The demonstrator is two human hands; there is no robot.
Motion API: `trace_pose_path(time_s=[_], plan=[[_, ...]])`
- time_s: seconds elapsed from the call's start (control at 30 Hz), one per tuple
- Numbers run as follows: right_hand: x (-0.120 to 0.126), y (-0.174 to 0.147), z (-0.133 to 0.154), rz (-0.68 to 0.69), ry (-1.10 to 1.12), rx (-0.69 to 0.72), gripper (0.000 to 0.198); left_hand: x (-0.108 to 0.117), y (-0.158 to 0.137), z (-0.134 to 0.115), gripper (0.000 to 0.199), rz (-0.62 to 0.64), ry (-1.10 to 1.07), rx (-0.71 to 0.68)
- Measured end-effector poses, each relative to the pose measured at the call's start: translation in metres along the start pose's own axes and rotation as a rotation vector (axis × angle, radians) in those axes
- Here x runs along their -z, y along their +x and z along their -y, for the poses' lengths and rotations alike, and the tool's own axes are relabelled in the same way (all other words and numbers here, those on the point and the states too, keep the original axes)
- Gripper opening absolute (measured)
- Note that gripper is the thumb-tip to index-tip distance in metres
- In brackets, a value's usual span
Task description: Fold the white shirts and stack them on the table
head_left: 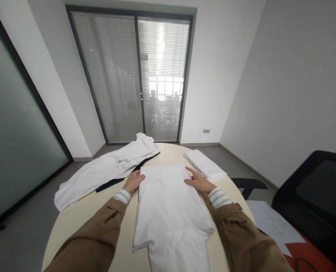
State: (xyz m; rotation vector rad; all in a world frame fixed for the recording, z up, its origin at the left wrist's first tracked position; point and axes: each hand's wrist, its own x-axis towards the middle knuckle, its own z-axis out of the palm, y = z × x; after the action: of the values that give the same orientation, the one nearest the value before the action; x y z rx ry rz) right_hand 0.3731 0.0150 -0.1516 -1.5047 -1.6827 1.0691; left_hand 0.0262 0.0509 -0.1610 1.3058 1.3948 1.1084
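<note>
A partly folded white garment [168, 204] lies flat on the round table, its narrower end reaching toward me past the bottom of the view. My left hand [133, 181] grips its far left corner, thumb on top and the other fingers tucked by the edge. On the far right edge, my right hand [199, 181] holds the cloth between thumb and fingers. Beyond my right hand rests a neatly folded white cloth [206, 165]. To the left, a loose pile of white clothing [105, 170] is spread over a dark navy piece [111, 184].
The pale round table [168, 153] carries all the cloth. A black office chair [315, 189] stands at the right, near papers [272, 219] and a red surface [312, 253]. A glass partition with blinds [128, 75] is at the back.
</note>
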Motion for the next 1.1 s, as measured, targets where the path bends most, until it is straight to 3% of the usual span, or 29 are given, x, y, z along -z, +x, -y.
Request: trace_pose_path(time_s=[0.3,0.37,0.47,0.57,0.77,0.87,0.93,1.1], plan=[[0.002,-0.01,0.018,0.037,-0.057,-0.03,0.103,0.0,0.01,0.008,0.044,-0.012,0.016,-0.048],[0.003,-0.007,0.014,-0.027,-0.102,-0.031,0.092,0.0,0.012,0.008,0.048,0.013,0.005,-0.023],[0.001,0.003,0.005,-0.262,-0.174,0.02,0.061,0.0,0.012,0.008,0.057,-0.021,0.002,0.008],[-0.004,0.016,-0.003,-0.375,-0.145,0.076,0.05,0.0,0.01,0.006,0.073,-0.071,-0.011,0.002],[-0.011,0.032,-0.019,-0.337,0.056,0.168,0.046,-0.002,0.003,-0.001,0.065,0.051,-0.05,-0.066],[-0.006,0.034,-0.026,-0.207,0.146,0.22,0.049,0.001,0.0,-0.004,0.063,0.103,-0.025,-0.094],[-0.002,0.035,-0.029,-0.169,0.072,0.276,0.049,0.004,0.0,-0.004,0.063,0.133,-0.017,-0.103],[0.0,0.034,-0.025,-0.281,-0.108,0.399,0.048,0.007,0.004,0.001,0.067,0.223,-0.088,-0.118]])
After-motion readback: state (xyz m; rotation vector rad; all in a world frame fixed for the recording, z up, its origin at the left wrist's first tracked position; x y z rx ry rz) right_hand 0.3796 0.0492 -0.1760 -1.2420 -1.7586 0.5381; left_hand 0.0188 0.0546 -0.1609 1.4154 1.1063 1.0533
